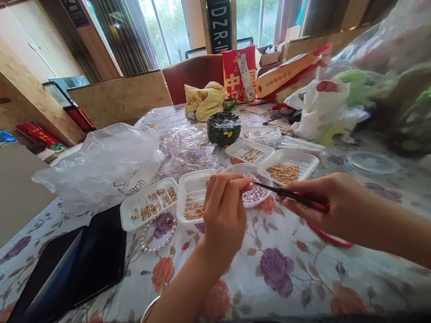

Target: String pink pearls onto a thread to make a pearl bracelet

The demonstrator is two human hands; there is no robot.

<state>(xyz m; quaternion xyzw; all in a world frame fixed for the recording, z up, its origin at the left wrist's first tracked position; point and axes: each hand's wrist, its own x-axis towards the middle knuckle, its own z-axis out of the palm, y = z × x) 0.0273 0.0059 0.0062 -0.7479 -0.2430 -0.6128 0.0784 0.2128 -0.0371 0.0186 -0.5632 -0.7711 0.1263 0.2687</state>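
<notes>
My right hand [321, 198] is closed around slim pliers [279, 190] with dark jaws and some red at the handle. Their tip points left, close to the fingers of my left hand [224, 207]. Those fingers are pinched together; whatever they hold is too small to make out. Behind both hands sits a round clear tub [256, 195] of pinkish-purple pearl beads. Left of it, partly covered by my left hand, is a white tray [187, 185] with gold beads. A pearl strand [159, 248] lies in a loop on the flowered tablecloth [254, 297].
More white trays of gold beads stand at left [130, 218] and right [309, 164]. A red curved handle [331, 236] lies under my right hand. Around these are a dark green basket [224, 129], plastic bag [99, 162], black folded tablet-like object [98, 258] and clear lid [373, 161].
</notes>
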